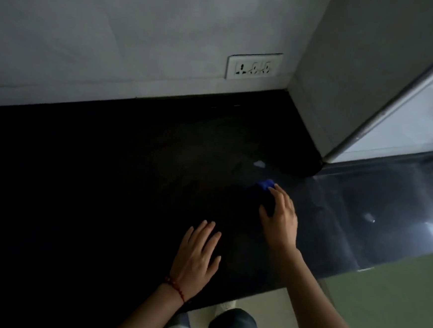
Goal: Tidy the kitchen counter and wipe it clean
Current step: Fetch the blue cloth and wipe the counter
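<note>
Black counter is filling most of the view, running from the wall at the back to the front edge near the person's legs. Back right corner is being closed in by a grey side panel, with a metal-edged glossy panel beyond it. Right end of the counter is catching glare. Left and middle are sitting bare, wide open room along the back edge. Too dark to tell whether the surface is wet or dirty.

Socket plate is sitting on the wall just above the back edge, right of middle.

Left hand is lying flat and open on the counter near the front edge, fingers spread, red thread at the wrist.

Right hand is pressing down on a blue cloth, fingers curled over it; only the far tip is showing blue. Cloth is on the counter, right of middle, well in from both edges.

Small pale scrap is lying just behind the cloth, near the side panel's corner.
</note>
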`<state>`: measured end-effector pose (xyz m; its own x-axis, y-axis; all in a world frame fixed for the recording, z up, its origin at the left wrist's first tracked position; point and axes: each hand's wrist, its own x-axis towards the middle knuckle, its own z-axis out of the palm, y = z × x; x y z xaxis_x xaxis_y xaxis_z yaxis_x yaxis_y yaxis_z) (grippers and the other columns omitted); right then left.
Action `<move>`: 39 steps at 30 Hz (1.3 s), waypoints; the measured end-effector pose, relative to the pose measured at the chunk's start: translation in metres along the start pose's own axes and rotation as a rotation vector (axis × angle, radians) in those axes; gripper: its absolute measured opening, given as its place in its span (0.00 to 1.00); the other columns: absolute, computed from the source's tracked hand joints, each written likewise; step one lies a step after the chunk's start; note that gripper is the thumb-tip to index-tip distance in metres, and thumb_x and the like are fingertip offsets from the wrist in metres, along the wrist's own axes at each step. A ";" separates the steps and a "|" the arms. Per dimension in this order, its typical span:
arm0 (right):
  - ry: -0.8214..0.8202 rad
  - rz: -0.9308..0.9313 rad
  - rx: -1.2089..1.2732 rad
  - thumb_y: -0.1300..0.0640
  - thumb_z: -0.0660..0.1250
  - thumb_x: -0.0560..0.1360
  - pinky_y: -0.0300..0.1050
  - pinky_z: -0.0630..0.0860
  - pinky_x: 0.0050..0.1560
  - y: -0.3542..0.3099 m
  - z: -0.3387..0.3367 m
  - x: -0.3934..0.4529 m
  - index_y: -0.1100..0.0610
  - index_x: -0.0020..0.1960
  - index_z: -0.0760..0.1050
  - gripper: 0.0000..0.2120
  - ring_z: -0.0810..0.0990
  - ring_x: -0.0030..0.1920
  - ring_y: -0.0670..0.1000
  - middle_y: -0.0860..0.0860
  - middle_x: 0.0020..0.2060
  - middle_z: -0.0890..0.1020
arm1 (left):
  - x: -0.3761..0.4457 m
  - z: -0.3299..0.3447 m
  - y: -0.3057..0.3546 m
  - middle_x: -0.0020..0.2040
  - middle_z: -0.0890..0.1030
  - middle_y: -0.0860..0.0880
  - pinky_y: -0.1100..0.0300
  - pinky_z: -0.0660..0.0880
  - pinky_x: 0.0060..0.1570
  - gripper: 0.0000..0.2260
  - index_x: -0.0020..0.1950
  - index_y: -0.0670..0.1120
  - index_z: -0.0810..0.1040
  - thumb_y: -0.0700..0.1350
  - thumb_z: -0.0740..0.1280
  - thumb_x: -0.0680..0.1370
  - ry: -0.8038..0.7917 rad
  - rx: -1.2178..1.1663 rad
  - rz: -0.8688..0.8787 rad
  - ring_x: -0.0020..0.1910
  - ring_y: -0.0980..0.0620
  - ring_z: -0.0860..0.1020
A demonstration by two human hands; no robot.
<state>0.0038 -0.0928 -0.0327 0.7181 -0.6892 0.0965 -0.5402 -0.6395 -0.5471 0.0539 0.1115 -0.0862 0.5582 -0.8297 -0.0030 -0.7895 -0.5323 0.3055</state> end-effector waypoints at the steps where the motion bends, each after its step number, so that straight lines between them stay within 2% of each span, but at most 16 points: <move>1: -0.006 0.008 0.004 0.62 0.68 0.71 0.52 0.70 0.63 0.013 -0.005 0.010 0.61 0.65 0.70 0.23 0.69 0.67 0.58 0.58 0.67 0.71 | 0.007 0.006 0.011 0.66 0.74 0.47 0.49 0.65 0.68 0.20 0.63 0.48 0.71 0.53 0.58 0.73 -0.019 0.005 -0.017 0.68 0.50 0.64; 4: -0.094 0.009 -0.027 0.61 0.66 0.73 0.54 0.69 0.65 0.043 -0.005 0.031 0.59 0.67 0.68 0.23 0.66 0.70 0.57 0.57 0.70 0.68 | 0.020 0.020 0.032 0.66 0.75 0.46 0.47 0.68 0.66 0.21 0.64 0.48 0.70 0.53 0.58 0.73 -0.068 0.029 -0.079 0.68 0.50 0.63; 8: -0.127 -0.031 -0.043 0.59 0.64 0.75 0.53 0.68 0.65 0.052 0.006 0.064 0.58 0.69 0.66 0.23 0.61 0.72 0.56 0.55 0.72 0.63 | 0.022 0.025 0.038 0.67 0.73 0.46 0.52 0.55 0.69 0.21 0.65 0.48 0.69 0.52 0.57 0.74 -0.050 0.040 -0.114 0.68 0.50 0.63; 10: -0.133 -0.009 -0.038 0.59 0.63 0.75 0.52 0.66 0.67 0.043 0.014 0.086 0.57 0.69 0.65 0.23 0.60 0.73 0.55 0.54 0.73 0.62 | 0.021 0.027 0.038 0.67 0.73 0.46 0.53 0.52 0.71 0.21 0.65 0.48 0.69 0.53 0.57 0.74 -0.045 0.040 -0.118 0.68 0.49 0.64; 13: -0.171 -0.091 -0.067 0.59 0.63 0.75 0.51 0.64 0.69 0.028 0.033 0.096 0.56 0.69 0.65 0.22 0.57 0.74 0.55 0.54 0.73 0.61 | 0.022 0.029 0.038 0.67 0.74 0.46 0.52 0.55 0.70 0.21 0.65 0.49 0.69 0.52 0.58 0.74 -0.033 0.032 -0.138 0.68 0.49 0.67; 18: -0.235 -0.430 -0.076 0.61 0.71 0.68 0.53 0.77 0.56 0.058 0.029 0.076 0.59 0.61 0.75 0.22 0.73 0.65 0.59 0.58 0.65 0.74 | 0.023 0.027 0.038 0.67 0.73 0.46 0.54 0.52 0.70 0.21 0.65 0.48 0.70 0.52 0.59 0.73 -0.018 0.015 -0.140 0.69 0.50 0.64; 19: -0.218 -0.412 -0.075 0.61 0.70 0.68 0.53 0.76 0.56 0.064 0.025 0.084 0.59 0.62 0.74 0.22 0.72 0.66 0.59 0.58 0.66 0.74 | 0.023 0.028 0.038 0.67 0.73 0.46 0.54 0.51 0.70 0.21 0.65 0.48 0.69 0.52 0.58 0.73 -0.025 0.018 -0.141 0.69 0.50 0.63; 22: -0.155 -0.147 -0.090 0.59 0.64 0.74 0.54 0.70 0.64 0.049 0.029 0.117 0.57 0.68 0.68 0.22 0.61 0.72 0.56 0.54 0.72 0.64 | 0.023 0.029 0.039 0.67 0.73 0.47 0.54 0.50 0.71 0.21 0.65 0.49 0.68 0.52 0.58 0.73 -0.025 0.035 -0.148 0.69 0.51 0.63; 24: -0.178 -0.138 -0.106 0.59 0.62 0.76 0.53 0.66 0.69 0.025 0.041 0.123 0.56 0.69 0.65 0.22 0.57 0.74 0.54 0.52 0.74 0.61 | 0.023 0.030 0.038 0.67 0.74 0.46 0.53 0.53 0.71 0.21 0.65 0.48 0.68 0.52 0.59 0.73 -0.004 0.041 -0.135 0.68 0.50 0.63; 27: -0.316 -0.379 -0.094 0.62 0.66 0.73 0.55 0.70 0.65 0.013 0.052 0.097 0.57 0.67 0.69 0.23 0.62 0.72 0.57 0.55 0.72 0.65 | 0.023 0.028 0.038 0.66 0.75 0.45 0.51 0.58 0.68 0.21 0.64 0.47 0.70 0.51 0.60 0.72 0.024 0.052 -0.109 0.67 0.49 0.65; 30: -0.309 -0.487 -0.095 0.64 0.72 0.67 0.58 0.78 0.55 0.038 0.037 0.081 0.58 0.62 0.74 0.23 0.72 0.65 0.60 0.58 0.66 0.73 | 0.023 0.027 0.038 0.66 0.75 0.46 0.50 0.60 0.67 0.21 0.64 0.48 0.70 0.52 0.59 0.72 0.009 0.054 -0.109 0.67 0.49 0.66; 32: -0.210 -0.352 -0.099 0.63 0.70 0.69 0.57 0.76 0.58 0.040 0.032 0.096 0.58 0.64 0.72 0.23 0.69 0.68 0.59 0.57 0.68 0.71 | 0.022 0.027 0.038 0.66 0.75 0.46 0.50 0.60 0.66 0.21 0.65 0.48 0.69 0.52 0.59 0.73 0.003 0.050 -0.113 0.67 0.49 0.68; 34: -0.143 -0.104 -0.111 0.61 0.64 0.74 0.54 0.70 0.66 0.021 0.039 0.112 0.56 0.69 0.66 0.23 0.60 0.73 0.55 0.53 0.73 0.63 | 0.022 0.026 0.038 0.66 0.75 0.46 0.49 0.61 0.66 0.21 0.65 0.48 0.69 0.52 0.59 0.73 0.007 0.053 -0.107 0.66 0.49 0.70; 35: -0.126 -0.058 -0.112 0.60 0.63 0.75 0.53 0.68 0.67 0.009 0.046 0.113 0.56 0.70 0.65 0.23 0.57 0.74 0.54 0.52 0.74 0.60 | 0.022 0.026 0.038 0.66 0.75 0.46 0.49 0.61 0.65 0.20 0.64 0.48 0.70 0.52 0.59 0.73 0.009 0.051 -0.101 0.66 0.48 0.71; 37: -0.208 -0.168 -0.088 0.62 0.64 0.74 0.54 0.68 0.67 -0.010 0.059 0.099 0.56 0.69 0.66 0.23 0.58 0.74 0.55 0.53 0.73 0.61 | 0.022 0.025 0.038 0.65 0.76 0.46 0.49 0.61 0.65 0.20 0.63 0.47 0.71 0.51 0.60 0.73 0.015 0.058 -0.097 0.65 0.48 0.72; 39: -0.300 -0.435 -0.070 0.64 0.68 0.70 0.57 0.73 0.62 -0.002 0.060 0.074 0.58 0.65 0.71 0.24 0.66 0.70 0.59 0.57 0.70 0.68 | 0.022 0.025 0.037 0.65 0.76 0.46 0.49 0.61 0.65 0.20 0.63 0.48 0.72 0.52 0.59 0.72 0.012 0.060 -0.095 0.65 0.48 0.72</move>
<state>0.0840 -0.1224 -0.0744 0.9707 -0.2339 0.0547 -0.1848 -0.8728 -0.4518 0.0309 0.0694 -0.0992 0.6337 -0.7734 -0.0176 -0.7469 -0.6176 0.2465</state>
